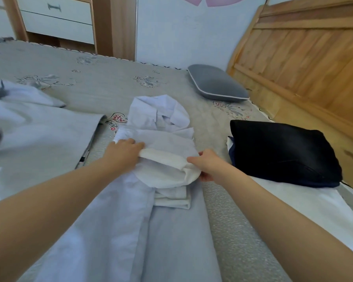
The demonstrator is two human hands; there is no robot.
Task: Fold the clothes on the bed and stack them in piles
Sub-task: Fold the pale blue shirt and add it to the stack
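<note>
The white shirt (161, 143) lies in the middle of the bed (102, 92), collar end toward the far edge and its long lower part running toward the camera. A folded band of the shirt's fabric is lifted across its middle, and both hands hold that band.

The left hand (124, 154) grips the left end of the band; its fingers (137, 146) are curled over the fabric, with the knuckles on top. The right hand (207, 166) pinches the right end of the band, thumb on the upper side and the remaining fingers tucked under the rounded edge of the cloth. Both forearms reach in from the bottom corners of the view.

A small folded white piece (172, 198) lies just below the held band, touching the shirt's lower part.

To the right of the shirt, well apart from it, a folded black garment (283, 151) rests on a dark blue layer, which in turn lies on a white cloth (314, 206) spread along the bed's right side. To the left, a pale grey-blue garment (39, 139) lies spread out and unfolded, near the shirt.

A grey pillow (216, 83) sits at the far side of the bed, beside the wooden headboard (304, 58). A cabinet with white drawers (57, 19) stands beyond the bed's far edge.
</note>
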